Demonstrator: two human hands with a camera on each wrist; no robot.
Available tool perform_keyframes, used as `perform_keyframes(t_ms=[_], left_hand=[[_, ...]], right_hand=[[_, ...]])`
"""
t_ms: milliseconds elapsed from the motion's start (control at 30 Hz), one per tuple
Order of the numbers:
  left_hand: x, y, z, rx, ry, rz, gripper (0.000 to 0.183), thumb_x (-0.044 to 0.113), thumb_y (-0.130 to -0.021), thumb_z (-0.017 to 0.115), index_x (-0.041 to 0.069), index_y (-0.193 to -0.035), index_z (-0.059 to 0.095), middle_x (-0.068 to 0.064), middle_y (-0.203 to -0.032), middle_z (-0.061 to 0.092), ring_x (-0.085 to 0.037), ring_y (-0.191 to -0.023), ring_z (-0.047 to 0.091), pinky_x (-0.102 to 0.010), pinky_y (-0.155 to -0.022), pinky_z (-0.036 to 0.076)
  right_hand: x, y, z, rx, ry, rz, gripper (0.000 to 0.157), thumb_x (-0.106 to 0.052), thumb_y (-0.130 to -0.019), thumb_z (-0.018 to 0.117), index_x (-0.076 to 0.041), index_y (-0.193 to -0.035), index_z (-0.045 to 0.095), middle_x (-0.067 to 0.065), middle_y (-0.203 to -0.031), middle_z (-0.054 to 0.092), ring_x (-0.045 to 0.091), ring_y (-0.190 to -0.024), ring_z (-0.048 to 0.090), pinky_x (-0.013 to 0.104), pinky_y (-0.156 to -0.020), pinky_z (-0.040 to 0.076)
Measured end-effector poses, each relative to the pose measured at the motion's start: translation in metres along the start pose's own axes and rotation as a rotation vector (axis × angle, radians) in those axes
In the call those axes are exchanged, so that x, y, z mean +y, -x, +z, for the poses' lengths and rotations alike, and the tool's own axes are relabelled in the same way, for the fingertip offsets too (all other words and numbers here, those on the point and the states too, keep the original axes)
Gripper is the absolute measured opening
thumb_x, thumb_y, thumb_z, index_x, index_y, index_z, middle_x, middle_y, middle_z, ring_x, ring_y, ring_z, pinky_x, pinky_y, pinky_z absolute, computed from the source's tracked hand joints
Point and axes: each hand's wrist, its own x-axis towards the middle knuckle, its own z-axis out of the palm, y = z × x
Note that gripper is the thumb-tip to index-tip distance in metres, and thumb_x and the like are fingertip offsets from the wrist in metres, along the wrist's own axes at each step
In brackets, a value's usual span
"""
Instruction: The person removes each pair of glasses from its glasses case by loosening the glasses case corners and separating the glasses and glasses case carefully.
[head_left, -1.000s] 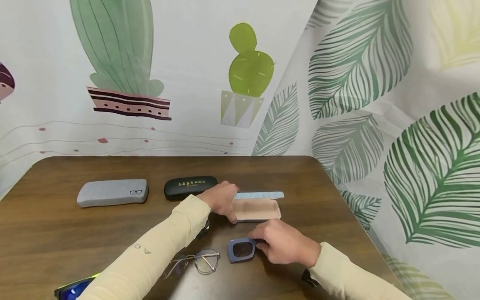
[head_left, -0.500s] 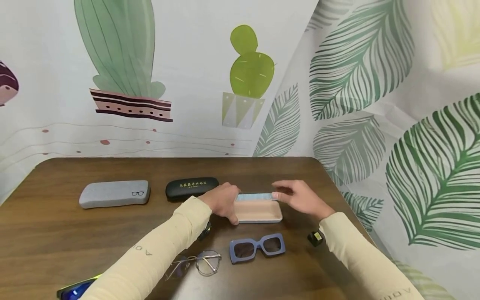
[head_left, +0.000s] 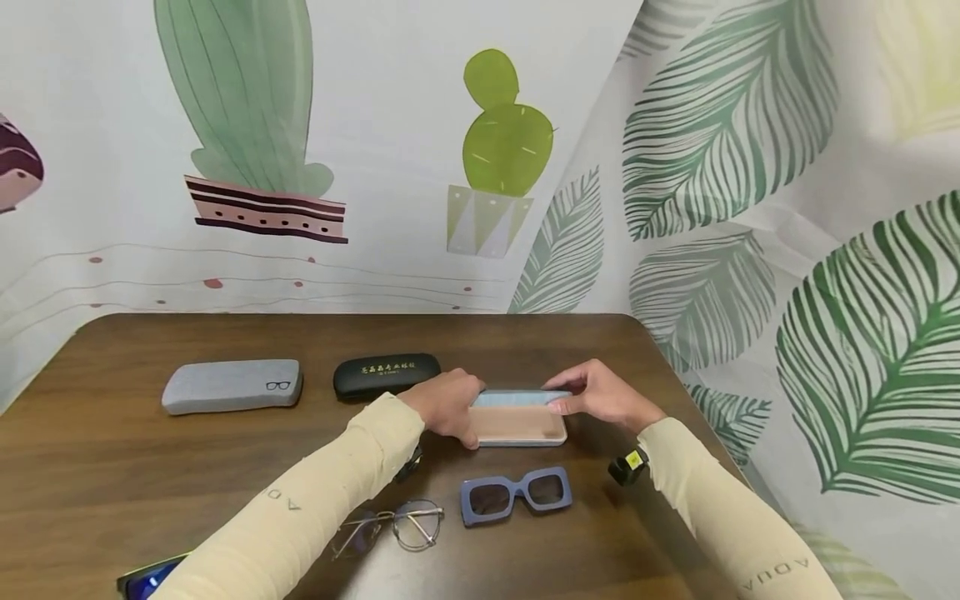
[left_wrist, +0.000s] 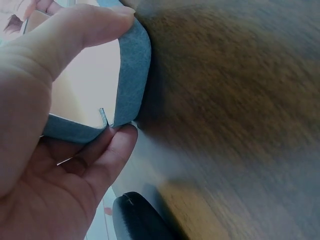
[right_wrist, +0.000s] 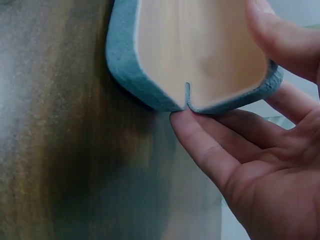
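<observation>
A light blue glasses case (head_left: 517, 440) with a beige lining stands open between both hands. My left hand (head_left: 448, 407) grips its left end. In the left wrist view, the thumb (left_wrist: 85, 22) lies over the rim of one half and a fingertip touches the end near the hinge notch. At the other end, my right hand (head_left: 603, 396) pinches the lid (right_wrist: 240, 102) between thumb and fingers, one fingertip right at the notch. Blue-framed sunglasses (head_left: 517, 492) with dark lenses lie in front of the case. Round metal-framed glasses (head_left: 412, 527) lie left of them, partly behind the left sleeve.
A grey glasses case (head_left: 225, 387) and a black one (head_left: 375, 375) with gold lettering lie shut at the back left. Yellow-rimmed glasses with blue lenses (head_left: 153, 575) show at the lower left edge. A printed backdrop (head_left: 390, 167) hangs behind the wooden table (head_left: 97, 467).
My right hand has let go of the sunglasses and moved up to the case's right end, where it now pinches the lid. The lid's blue strip looks broader. My left hand keeps its hold.
</observation>
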Motion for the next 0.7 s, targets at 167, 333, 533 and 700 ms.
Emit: perform_keyframes(t_ms=[167, 333, 533, 700], left_hand=[[0.0029, -0.001, 0.001, -0.005, -0.033, 0.01, 0.055, 0.026, -0.07, 0.095, 0.004, -0.113, 0.07, 0.0, -0.083, 0.064, -0.015, -0.071, 0.053, -0.03, -0.071, 0.05], [0.0048, -0.0002, 0.0012, 0.003, -0.043, 0.034, 0.049, 0.026, -0.07, 0.095, 0.006, -0.106, 0.07, 0.0, -0.08, 0.063, -0.014, -0.069, 0.054, -0.029, -0.069, 0.05], [0.0046, 0.0013, 0.0006, 0.032, -0.075, 0.051, 0.048, 0.027, -0.07, 0.094, 0.007, -0.104, 0.068, -0.001, -0.083, 0.065, -0.015, -0.072, 0.057, -0.03, -0.071, 0.052], [0.0064, 0.002, 0.0014, 0.02, -0.078, 0.055, 0.043, 0.025, -0.073, 0.092, 0.008, -0.103, 0.068, 0.0, -0.084, 0.065, -0.014, -0.073, 0.056, -0.029, -0.071, 0.05]], right_hand=[[0.001, 0.0049, 0.0021, 0.017, 0.006, -0.007, 0.039, -0.012, -0.082, 0.088, 0.004, -0.116, 0.076, 0.015, -0.101, 0.079, 0.012, -0.082, 0.065, 0.025, -0.073, 0.055], [0.0008, 0.0078, 0.004, 0.025, 0.036, -0.007, 0.041, -0.013, -0.079, 0.09, 0.002, -0.115, 0.077, 0.012, -0.1, 0.079, 0.011, -0.081, 0.065, 0.025, -0.071, 0.055], [-0.0029, 0.0093, 0.0066, 0.051, 0.053, -0.016, 0.045, -0.013, -0.075, 0.093, 0.001, -0.114, 0.077, 0.01, -0.096, 0.078, 0.013, -0.08, 0.062, 0.025, -0.069, 0.052], [-0.0028, 0.0112, 0.0095, 0.074, 0.133, -0.02, 0.052, -0.015, -0.066, 0.098, -0.004, -0.112, 0.078, 0.005, -0.098, 0.078, 0.013, -0.084, 0.063, 0.025, -0.077, 0.052]])
